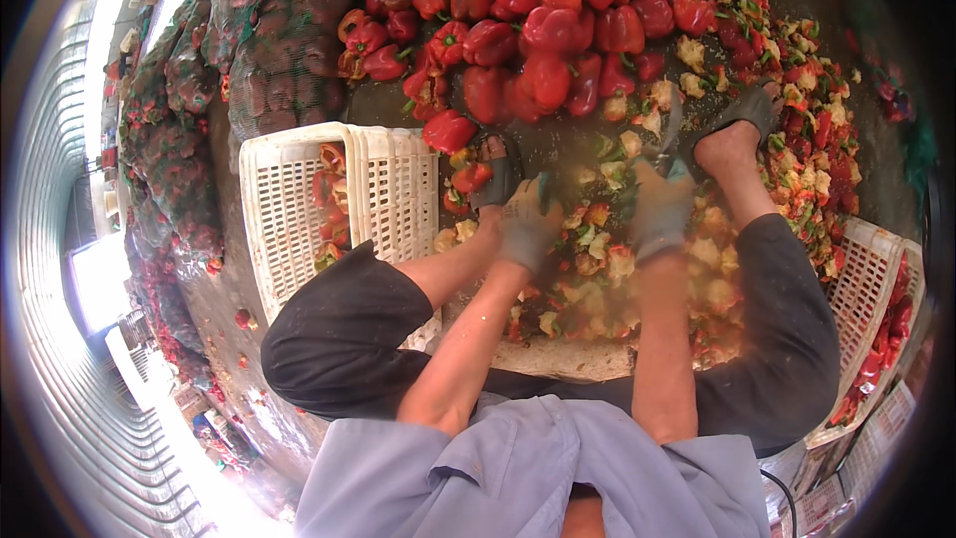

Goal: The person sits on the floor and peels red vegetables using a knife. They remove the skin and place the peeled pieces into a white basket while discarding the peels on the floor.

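Both my hands wear gloves with grey cuffs and worn, dirty-looking palms. My right hand (661,202) is closed around a knife (674,116), whose narrow blade points away from me over the floor. Beside my left foot, my left hand (529,220) reaches forward. Its fingers are blurred, and whether it holds anything cannot be seen. Ahead of both hands lies a large heap of whole red bell peppers (549,26). Cut pepper cores (605,254) with pale seeds and green stems are scattered on the floor between my legs.
A white plastic crate (392,187) with pepper pieces (328,194) inside stands at my left knee. Full mesh sacks of peppers (276,67) line the left. More cores (810,127) pile by my right foot (736,142). Another crate (859,284) with red pieces (881,344) is at right.
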Demonstrator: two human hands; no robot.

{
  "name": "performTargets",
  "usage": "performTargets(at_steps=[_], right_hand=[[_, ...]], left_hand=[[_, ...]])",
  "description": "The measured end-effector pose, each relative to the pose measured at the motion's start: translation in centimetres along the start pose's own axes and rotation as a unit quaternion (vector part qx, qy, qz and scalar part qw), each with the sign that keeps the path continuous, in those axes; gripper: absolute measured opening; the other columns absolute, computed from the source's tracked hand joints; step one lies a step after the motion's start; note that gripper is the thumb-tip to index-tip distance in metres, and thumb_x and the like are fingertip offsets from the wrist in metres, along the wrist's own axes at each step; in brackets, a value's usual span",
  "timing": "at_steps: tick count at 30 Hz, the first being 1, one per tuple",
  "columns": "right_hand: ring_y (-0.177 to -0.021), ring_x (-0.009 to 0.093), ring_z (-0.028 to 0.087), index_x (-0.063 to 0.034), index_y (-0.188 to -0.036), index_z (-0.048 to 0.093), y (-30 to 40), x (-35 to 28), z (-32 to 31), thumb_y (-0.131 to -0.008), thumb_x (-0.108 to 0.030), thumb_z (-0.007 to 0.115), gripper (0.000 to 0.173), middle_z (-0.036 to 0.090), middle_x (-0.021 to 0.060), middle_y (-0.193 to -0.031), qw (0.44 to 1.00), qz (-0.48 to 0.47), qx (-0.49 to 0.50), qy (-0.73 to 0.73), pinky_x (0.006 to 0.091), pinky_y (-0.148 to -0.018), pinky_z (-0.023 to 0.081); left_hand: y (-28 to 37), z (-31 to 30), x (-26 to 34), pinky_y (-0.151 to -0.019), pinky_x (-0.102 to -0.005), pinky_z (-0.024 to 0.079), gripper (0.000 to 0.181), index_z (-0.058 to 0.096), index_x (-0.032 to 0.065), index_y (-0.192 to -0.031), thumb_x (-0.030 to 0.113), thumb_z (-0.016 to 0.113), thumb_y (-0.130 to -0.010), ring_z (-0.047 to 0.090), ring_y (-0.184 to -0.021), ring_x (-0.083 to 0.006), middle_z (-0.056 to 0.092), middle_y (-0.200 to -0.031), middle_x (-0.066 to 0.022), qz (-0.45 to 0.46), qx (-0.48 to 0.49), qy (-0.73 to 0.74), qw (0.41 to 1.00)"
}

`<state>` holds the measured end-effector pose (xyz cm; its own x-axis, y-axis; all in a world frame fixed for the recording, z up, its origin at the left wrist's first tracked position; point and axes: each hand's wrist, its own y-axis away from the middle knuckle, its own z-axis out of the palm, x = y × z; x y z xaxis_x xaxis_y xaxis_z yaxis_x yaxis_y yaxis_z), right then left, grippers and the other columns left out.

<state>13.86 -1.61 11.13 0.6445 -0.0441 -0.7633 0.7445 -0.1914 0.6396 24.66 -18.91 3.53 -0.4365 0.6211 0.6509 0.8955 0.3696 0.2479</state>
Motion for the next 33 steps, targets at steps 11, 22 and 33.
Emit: performTargets(at_steps=[11, 22, 33], right_hand=[[-0.069, 0.011, 0.057, -0.0027, -0.124, 0.07, -0.5, 0.0, 0.1, -0.098, -0.004, 0.074, 0.026, 0.065, 0.0019, -0.093, 0.999, -0.015, -0.029, -0.02, 0.0314, -0.062, 0.048], [-0.059, 0.011, 0.059, -0.0037, -0.125, 0.069, 1.9, -2.4, -0.1, -0.099, -0.006, 0.072, 0.026, 0.067, 0.0038, -0.093, 0.999, -0.023, -0.022, -0.022, 0.0308, -0.049, 0.048], [-0.053, 0.012, 0.058, 0.0022, -0.12, 0.067, 7.5, -4.0, -2.2, -0.1, -0.006, 0.072, 0.022, 0.064, 0.0039, -0.086, 0.995, -0.032, -0.073, -0.065, 0.0321, -0.047, 0.047]], left_hand=[[-6.4, -4.9, -11.6, -0.096, -0.046, 0.056, 0.057, 0.067, 0.001, -0.139, 0.02, 0.08, -0.087, 0.073, -0.104, -0.0374, 0.077, -0.118, -0.0223, -0.263, 0.261, 0.059, 0.927], [-6.0, -3.8, -7.5, -0.079, -0.0355, 0.06, 0.03, 0.073, -0.0027, -0.122, 0.0, 0.07, -0.093, 0.075, -0.092, -0.0254, 0.077, -0.104, -0.011, -0.219, 0.345, 0.286, 0.867], [-2.7, -21.4, 7.2, -0.091, -0.0367, 0.066, 0.034, 0.069, -0.0033, -0.132, -0.005, 0.064, -0.098, 0.076, -0.104, -0.0236, 0.074, -0.121, -0.0145, 0.039, 0.439, 0.436, 0.785]])
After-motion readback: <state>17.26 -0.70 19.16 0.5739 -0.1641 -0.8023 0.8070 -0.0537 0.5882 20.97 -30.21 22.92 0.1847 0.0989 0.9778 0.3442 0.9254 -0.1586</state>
